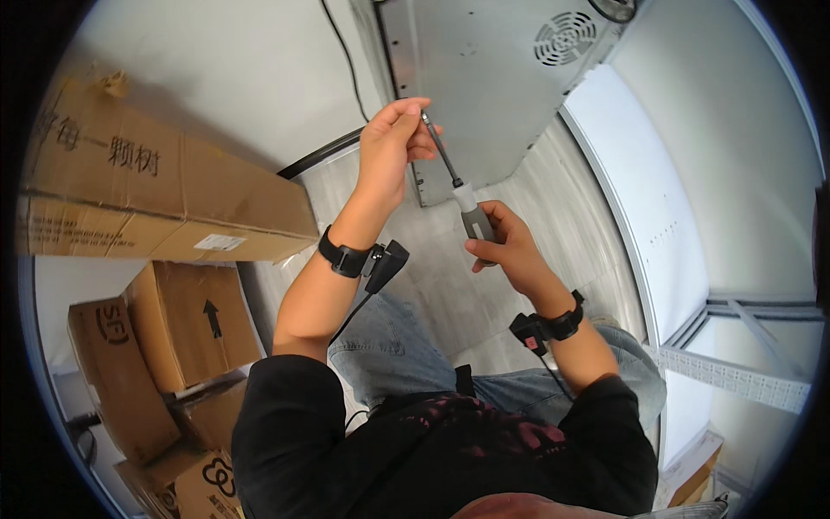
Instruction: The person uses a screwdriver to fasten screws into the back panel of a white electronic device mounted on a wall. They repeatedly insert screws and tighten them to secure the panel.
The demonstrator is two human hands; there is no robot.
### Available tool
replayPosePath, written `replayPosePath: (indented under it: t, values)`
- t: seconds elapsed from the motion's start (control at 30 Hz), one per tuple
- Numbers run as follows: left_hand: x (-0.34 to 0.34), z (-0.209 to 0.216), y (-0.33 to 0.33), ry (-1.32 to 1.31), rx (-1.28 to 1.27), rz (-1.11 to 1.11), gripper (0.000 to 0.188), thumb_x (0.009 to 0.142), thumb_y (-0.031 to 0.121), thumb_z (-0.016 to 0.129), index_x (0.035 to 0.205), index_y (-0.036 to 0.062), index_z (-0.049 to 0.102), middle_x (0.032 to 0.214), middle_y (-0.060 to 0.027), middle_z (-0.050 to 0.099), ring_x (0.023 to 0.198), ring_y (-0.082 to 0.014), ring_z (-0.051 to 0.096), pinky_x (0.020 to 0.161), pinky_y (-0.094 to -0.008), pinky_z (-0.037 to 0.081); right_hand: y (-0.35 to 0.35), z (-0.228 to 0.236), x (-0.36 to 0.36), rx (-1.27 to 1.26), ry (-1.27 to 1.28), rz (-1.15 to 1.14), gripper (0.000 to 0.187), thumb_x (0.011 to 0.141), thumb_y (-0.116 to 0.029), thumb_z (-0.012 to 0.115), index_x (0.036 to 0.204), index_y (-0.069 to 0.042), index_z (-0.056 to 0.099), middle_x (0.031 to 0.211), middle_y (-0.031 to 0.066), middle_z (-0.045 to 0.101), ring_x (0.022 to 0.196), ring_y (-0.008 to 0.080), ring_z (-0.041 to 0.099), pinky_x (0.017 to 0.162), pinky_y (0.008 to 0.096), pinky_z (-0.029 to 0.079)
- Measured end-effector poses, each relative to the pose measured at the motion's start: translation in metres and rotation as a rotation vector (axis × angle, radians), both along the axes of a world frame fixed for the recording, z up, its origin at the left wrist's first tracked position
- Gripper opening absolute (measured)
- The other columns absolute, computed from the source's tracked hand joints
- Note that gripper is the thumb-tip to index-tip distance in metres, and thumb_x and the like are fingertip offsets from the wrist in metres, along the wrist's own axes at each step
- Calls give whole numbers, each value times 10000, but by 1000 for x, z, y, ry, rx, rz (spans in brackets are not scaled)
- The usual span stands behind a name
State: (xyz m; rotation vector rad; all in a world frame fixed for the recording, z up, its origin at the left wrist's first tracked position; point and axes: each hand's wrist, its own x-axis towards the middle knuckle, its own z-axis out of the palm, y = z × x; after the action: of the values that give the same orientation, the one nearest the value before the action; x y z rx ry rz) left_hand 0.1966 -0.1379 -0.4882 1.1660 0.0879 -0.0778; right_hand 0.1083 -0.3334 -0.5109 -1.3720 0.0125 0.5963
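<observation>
The screwdriver stands tilted between my hands before the grey metal panel, my right hand wrapped around its grey handle, my left hand pinching its tip, cardboard boxes stacked at my left.

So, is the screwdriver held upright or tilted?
Tilted. The screwdriver slants: the right hand holds its grey handle low, and the left hand pinches its tip higher, further left.
</observation>
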Motion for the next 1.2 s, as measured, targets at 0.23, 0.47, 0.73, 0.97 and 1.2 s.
replayPosePath:
  t: [0.23,0.47,0.73,0.97,1.2]
  values:
    - [1,-37,-55,-42,-279,-142,176,959,196,482,1060,65,543,915,-116,648,755,-182,648,621,-259,497,-99,47,17,-297,13,65,264,789,-81,587,1049,-53,552,756,-4,515,623,55,472,488,205,386]
    - [15,-66,-179,158,-417,-333,100,941,181,521,947,89,558,949,-81,646,773,-155,607,670,-274,478,-224,92,30,-676,-3,109,208,842,-222,634,960,-54,600,606,-57,467,472,20,381,405,184,290]
    - [66,-135,-360,304,-197,-501,110,923,204,568,918,94,578,955,-55,642,766,-115,567,680,-254,464,-399,-24,31,-473,98,-171,195,852,-212,629,974,-61,605,580,-64,470,468,12,390,404,171,281]
    - [130,-203,-529,412,39,-519,89,920,166,568,904,83,596,850,-20,622,779,-104,569,678,-264,469,-532,-132,20,-74,230,-537,212,831,-176,609,972,-19,586,615,-26,477,475,49,401,410,212,300]
    - [163,-275,-679,-167,619,-534,100,834,112,663,876,21,664,780,-5,633,706,-106,568,644,-250,458,-607,-189,7,32,292,-858,235,837,-183,590,994,-11,562,638,-9,476,499,69,427,408,220,320]
